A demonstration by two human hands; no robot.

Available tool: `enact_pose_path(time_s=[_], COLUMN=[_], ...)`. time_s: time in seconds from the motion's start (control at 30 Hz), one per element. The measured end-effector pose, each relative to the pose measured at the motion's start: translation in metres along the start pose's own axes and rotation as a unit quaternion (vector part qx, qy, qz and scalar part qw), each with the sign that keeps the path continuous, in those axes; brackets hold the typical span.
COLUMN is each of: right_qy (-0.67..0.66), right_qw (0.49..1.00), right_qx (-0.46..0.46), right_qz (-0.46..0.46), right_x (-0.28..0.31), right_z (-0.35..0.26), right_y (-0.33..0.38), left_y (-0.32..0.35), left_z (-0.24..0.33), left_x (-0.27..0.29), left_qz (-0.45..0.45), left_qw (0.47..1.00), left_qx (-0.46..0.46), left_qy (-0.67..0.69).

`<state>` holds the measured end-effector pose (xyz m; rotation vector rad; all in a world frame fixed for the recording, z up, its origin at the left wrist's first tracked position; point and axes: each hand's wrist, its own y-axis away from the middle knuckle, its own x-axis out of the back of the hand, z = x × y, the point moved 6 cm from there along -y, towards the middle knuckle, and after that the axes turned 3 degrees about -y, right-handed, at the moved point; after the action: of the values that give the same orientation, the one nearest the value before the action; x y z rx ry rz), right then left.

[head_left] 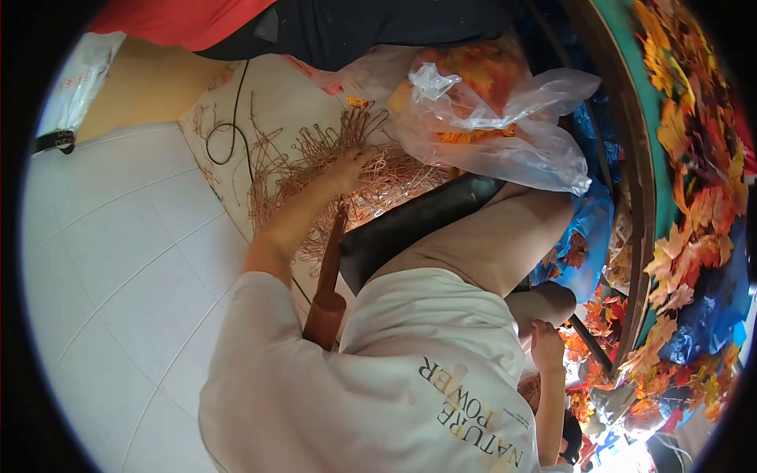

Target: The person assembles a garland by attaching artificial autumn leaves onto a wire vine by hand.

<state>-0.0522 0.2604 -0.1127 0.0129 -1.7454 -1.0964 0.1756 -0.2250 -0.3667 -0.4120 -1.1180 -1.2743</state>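
My left hand (347,171) reaches down onto a tangled heap of thin brown looped stems (394,177) on the floor. Its fingers are curled in among the stems, partly hidden by them. Over at the lower right, beside my bent knee, my right hand (546,347) is raised and closed like a fist. Whatever it may hold is too small or hidden to tell. A clear plastic bag (544,130) with orange and yellow artificial leaves in it lies just beyond the heap.
A table edge (631,158) curves along the right, with garlands of artificial maple leaves (694,229) on it. Blue plastic bags (587,236) sit below. Red cloth (181,24) and black cloth (363,30) fill the top. A brown wooden post (325,315) stands by my left arm; white tiles (118,276) lie left.
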Motion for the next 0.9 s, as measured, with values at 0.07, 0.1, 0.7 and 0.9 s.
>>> enact_pose_path(time_s=[0.07, 0.1, 0.7, 0.9], right_qy=[0.014, 0.025, 0.022, -0.243], right_qw=[1.0, 0.999, 0.964, 0.845], right_qx=[0.004, 0.011, 0.212, 0.46], right_qz=[-0.014, -0.024, 0.157, 0.127], right_x=[0.0, -0.001, 0.108, 0.151], right_z=[-0.008, -0.013, -0.125, -0.303], right_y=[-0.002, -0.004, -0.077, -0.129], left_y=[-0.005, -0.009, 0.139, 0.212], left_z=[-0.017, -0.023, -0.038, 0.018], left_x=[-0.029, -0.036, 0.044, 0.132], left_qz=[-0.107, -0.108, 0.172, 0.28], left_qw=[0.982, 0.982, 0.898, 0.644], left_qx=[0.151, 0.151, 0.318, 0.3], left_qy=[0.039, 0.044, 0.252, 0.646])
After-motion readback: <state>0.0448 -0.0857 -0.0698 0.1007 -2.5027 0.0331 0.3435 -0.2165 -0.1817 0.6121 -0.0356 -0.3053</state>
